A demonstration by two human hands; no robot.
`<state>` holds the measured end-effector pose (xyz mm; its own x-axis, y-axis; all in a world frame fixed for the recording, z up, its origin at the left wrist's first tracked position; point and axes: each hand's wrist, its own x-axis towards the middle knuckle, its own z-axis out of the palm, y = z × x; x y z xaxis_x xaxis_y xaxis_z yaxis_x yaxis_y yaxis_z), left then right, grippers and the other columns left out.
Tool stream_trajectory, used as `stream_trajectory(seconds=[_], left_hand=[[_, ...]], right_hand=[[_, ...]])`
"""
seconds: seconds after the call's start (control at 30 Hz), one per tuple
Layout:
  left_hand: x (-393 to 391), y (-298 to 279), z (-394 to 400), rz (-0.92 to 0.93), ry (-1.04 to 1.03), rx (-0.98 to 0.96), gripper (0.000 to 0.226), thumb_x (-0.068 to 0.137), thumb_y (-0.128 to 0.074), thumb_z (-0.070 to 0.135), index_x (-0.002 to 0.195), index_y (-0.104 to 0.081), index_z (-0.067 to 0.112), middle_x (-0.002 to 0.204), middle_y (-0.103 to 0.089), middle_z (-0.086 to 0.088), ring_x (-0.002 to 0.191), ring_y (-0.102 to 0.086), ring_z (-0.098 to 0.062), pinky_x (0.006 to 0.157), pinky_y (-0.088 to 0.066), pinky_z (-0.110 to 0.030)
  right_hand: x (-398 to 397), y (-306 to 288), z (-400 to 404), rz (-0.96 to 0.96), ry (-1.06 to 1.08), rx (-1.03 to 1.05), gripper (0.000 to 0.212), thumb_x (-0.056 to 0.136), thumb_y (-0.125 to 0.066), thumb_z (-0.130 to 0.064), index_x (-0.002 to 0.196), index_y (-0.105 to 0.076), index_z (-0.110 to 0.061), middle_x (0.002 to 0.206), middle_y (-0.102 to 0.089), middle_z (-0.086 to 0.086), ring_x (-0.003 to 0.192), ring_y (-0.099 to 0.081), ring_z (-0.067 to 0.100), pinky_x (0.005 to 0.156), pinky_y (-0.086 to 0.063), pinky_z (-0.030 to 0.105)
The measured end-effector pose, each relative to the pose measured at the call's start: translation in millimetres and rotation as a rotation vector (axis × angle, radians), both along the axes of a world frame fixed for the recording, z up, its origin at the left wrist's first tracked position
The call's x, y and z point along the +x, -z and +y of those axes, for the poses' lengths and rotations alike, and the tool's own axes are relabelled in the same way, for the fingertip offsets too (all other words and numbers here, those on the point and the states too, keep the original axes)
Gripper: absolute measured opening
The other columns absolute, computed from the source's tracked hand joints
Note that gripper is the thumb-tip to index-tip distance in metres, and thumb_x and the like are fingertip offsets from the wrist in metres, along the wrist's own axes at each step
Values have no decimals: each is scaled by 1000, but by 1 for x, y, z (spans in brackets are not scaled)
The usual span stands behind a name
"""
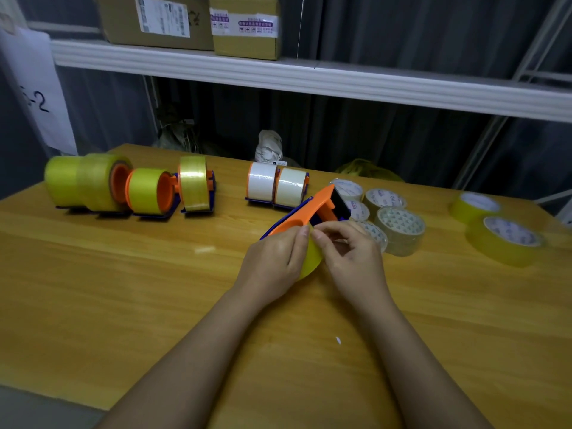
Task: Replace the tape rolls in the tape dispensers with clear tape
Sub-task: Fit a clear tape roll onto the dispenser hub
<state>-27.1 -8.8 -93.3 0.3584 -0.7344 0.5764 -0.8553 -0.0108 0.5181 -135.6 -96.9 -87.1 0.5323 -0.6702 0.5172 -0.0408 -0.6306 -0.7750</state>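
Observation:
An orange and blue tape dispenser [305, 212] lies tilted at the table's middle, with a yellow tape roll [311, 263] in it. My left hand [275, 263] grips the roll and dispenser from the left. My right hand [346, 252] pinches at the roll's edge just below the dispenser arm. Several dispensers with yellow rolls [145, 193] stand in a row at the far left. Two dispensers with clear white rolls [277, 187] stand behind my hands. Loose clear tape rolls [399, 230] lie just right of the dispenser.
Two loose yellow rolls [501, 236] lie at the right of the wooden table [123, 274]. A white shelf [309, 78] with cardboard boxes [192, 23] runs above the table's far edge. Crumpled bags sit behind the table.

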Motion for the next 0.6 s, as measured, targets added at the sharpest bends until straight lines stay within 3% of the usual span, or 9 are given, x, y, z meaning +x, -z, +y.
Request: stream_trajectory(seconds=[0.13,0.3,0.5,0.6], left_hand=[[-1,0,0,-1,7,1,29,98,-25,39,75,-43,34,54,-39,14,47,-42,-4,47,-24,-19],[0,1,0,-10,16,2,38,97,-20,45,78,-48,28,55,-41,13,48,-44,-4,46,-27,-18],[0,1,0,-14,34,8,29,98,-28,37,74,-44,33,53,-39,14,53,-47,-4,46,-24,-18],[0,2,-1,-9,50,-8,38,98,-29,38,73,-52,22,53,-39,13,51,-45,-6,45,-24,-19]], right_hand=[[1,7,-4,-12,75,-44,11,90,-65,-12,93,-73,-19,90,-67,-8,89,-61,2,76,-48,16],[4,10,-3,-14,106,-107,12,93,-60,-10,90,-70,-17,85,-68,-7,84,-61,8,73,-50,29],[0,7,-5,-5,117,-69,17,96,-55,-10,87,-62,-22,79,-63,-13,79,-59,5,67,-46,20],[-1,6,-5,-7,118,-20,16,98,-51,-11,89,-60,-22,76,-63,-11,75,-61,5,67,-51,28]])
